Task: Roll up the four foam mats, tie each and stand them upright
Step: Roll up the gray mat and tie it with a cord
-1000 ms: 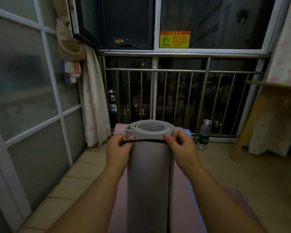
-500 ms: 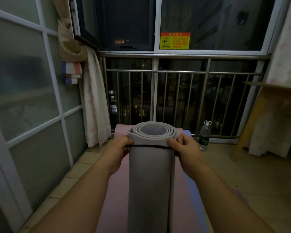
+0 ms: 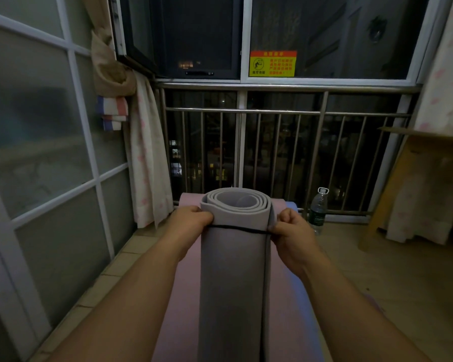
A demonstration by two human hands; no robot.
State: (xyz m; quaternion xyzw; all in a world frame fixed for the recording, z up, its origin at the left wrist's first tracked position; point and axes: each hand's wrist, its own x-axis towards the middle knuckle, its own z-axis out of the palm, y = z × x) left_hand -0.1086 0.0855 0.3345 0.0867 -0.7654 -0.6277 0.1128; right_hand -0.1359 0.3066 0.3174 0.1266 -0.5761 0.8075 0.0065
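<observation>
Grey rolled foam mat (image 3: 233, 283): thin black cord (image 3: 236, 228) around, apparently untied
Left hand (image 3: 191, 220), right hand (image 3: 290, 231): pinching cord
Pink flat mat (image 3: 183, 296): unrolled

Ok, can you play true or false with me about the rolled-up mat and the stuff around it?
1. A black string crosses the rolled grey foam mat near its open end. True.
2. Only the left hand grips the string. False: the right hand grips its other side too.
3. A water bottle stands by the railing, right of the mat. True.
4. Only bare tiles lie under the rolled mat. False: a pink mat lies spread flat beneath it.
</observation>
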